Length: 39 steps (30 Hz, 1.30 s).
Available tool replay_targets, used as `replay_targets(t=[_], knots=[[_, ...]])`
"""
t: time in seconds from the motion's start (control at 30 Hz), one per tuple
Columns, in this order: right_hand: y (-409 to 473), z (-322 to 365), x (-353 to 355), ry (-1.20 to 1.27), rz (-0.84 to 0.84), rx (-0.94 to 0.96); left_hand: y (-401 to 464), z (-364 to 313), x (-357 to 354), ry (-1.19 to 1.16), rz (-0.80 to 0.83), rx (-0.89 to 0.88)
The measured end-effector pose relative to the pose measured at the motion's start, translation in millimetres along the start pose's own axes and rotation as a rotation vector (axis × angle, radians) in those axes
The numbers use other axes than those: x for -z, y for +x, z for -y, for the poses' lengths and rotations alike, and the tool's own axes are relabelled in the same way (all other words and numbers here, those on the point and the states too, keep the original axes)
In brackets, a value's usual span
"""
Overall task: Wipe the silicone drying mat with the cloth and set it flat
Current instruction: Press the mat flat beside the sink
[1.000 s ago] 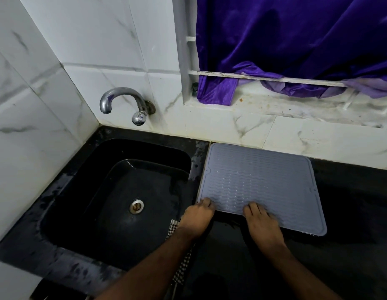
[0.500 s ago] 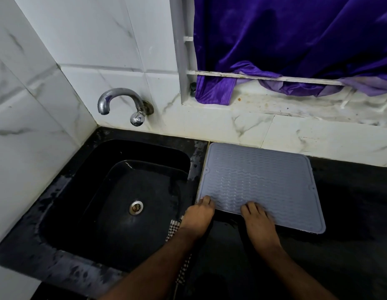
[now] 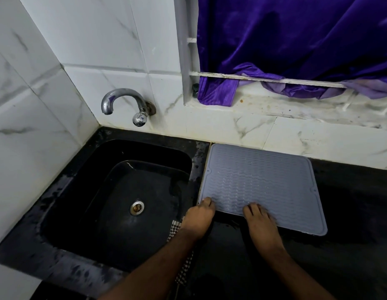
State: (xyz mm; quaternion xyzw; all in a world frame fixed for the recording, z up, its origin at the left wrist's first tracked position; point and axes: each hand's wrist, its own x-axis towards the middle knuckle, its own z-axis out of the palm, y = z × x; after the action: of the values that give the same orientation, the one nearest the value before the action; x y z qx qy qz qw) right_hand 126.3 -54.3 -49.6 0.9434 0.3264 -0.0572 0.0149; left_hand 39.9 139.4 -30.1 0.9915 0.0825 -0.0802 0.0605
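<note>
Hands sit at the mat's near edge: left hand with curled fingertips on the near-left corner, right hand pressing flat-fingered just beside it. Checked cloth lies under the left forearm. Beyond both hands the grey drying mat stretches flat on the surface, its long axis running rightward.

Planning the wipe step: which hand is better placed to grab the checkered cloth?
Left. The checkered cloth lies under the left forearm, just behind the left hand. The right hand rests on the mat, farther off.
</note>
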Motion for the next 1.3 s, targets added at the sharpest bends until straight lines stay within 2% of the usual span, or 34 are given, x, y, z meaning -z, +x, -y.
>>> replay_targets(t=[0.4,0.53,0.67,0.83,0.93,1.1,1.2,1.3], knots=[[-5,4,-2,0.037,0.042,-0.009,-1,3,-4,-0.012,0.041,-0.004],[-5,7,-1,0.021,0.042,-0.024,0,6,-8,-0.029,0.004,-0.002],[-2,8,-1,0.033,0.029,-0.054,5,11,-17,-0.048,-0.117,-0.025],[20,2,11,0.119,-0.167,-0.055,35,11,-12,-0.165,-0.349,-0.086],[52,-5,19,0.217,-0.161,-0.096,62,14,1,-0.274,-0.287,0.027],[116,-4,30,0.245,0.048,-0.05,102,23,10,-0.289,-0.153,0.196],[141,7,29,0.218,0.122,-0.006,109,23,0,-0.276,-0.091,0.214],[155,16,18,0.227,0.198,-0.049,112,19,-14,-0.28,-0.057,0.232]])
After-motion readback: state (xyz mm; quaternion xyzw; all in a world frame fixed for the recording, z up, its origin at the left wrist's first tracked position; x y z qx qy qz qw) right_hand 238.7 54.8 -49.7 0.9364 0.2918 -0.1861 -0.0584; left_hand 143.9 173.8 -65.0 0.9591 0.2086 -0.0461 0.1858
